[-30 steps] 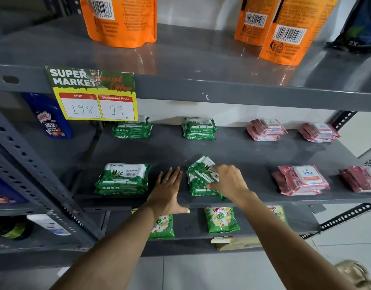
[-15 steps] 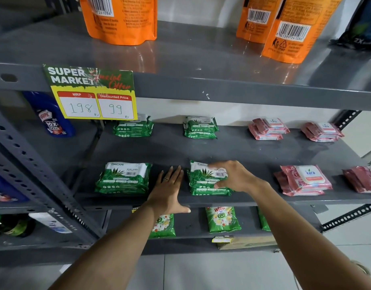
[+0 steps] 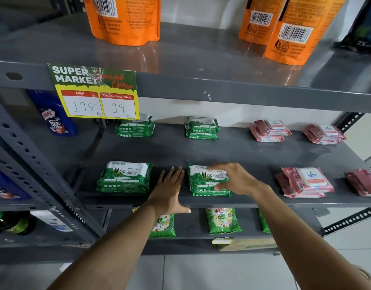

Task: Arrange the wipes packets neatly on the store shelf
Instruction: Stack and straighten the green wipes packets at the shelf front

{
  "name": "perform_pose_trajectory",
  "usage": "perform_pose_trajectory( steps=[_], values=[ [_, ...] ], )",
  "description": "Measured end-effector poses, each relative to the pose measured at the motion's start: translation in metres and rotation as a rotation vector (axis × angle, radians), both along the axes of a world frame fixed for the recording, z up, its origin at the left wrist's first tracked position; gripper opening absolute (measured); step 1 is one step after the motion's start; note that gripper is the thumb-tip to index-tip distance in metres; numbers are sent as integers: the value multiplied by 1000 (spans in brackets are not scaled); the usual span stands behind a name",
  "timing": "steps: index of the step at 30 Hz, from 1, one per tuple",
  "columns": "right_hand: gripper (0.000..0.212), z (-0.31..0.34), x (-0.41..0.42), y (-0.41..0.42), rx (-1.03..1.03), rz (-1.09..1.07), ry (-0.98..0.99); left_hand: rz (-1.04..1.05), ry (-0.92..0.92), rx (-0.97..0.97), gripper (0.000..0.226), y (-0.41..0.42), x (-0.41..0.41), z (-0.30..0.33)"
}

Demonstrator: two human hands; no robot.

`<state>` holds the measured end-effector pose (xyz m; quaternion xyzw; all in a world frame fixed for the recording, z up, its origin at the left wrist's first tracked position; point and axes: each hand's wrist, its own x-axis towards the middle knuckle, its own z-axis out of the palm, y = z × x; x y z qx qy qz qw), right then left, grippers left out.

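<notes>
On the grey middle shelf [image 3: 239, 151] green wipes packets lie in small stacks: front left [image 3: 125, 177], front centre [image 3: 203, 182], back left [image 3: 135, 127], back centre [image 3: 202, 127]. Pink wipes packets sit at the front right [image 3: 306, 182], far right [image 3: 363, 182], and at the back [image 3: 270, 130] [image 3: 324, 133]. My right hand [image 3: 235, 180] rests on the front centre green stack, fingers curled over the top packet. My left hand [image 3: 170, 191] lies flat and open on the shelf's front edge, just left of that stack.
A price tag [image 3: 96, 93] hangs from the upper shelf, which carries orange pouches [image 3: 124, 17] [image 3: 295, 28]. A blue cleaner bottle [image 3: 53, 114] stands at the left. Green detergent bags [image 3: 222, 220] lie on the lower shelf. A slotted upright [image 3: 34, 164] runs along the left.
The tilted green packet under my right hand has been turned straight and laid flat on the front centre stack. My left hand has stayed put.
</notes>
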<state>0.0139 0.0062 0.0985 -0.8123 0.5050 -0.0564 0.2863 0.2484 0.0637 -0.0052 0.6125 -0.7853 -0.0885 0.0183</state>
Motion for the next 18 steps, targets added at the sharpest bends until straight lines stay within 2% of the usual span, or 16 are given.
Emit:
perform_pose_trajectory(
  steps=[18],
  values=[
    [71, -4, 1, -4, -15, 46, -8, 11, 3, -23, 134, 1, -1, 0]
  ],
)
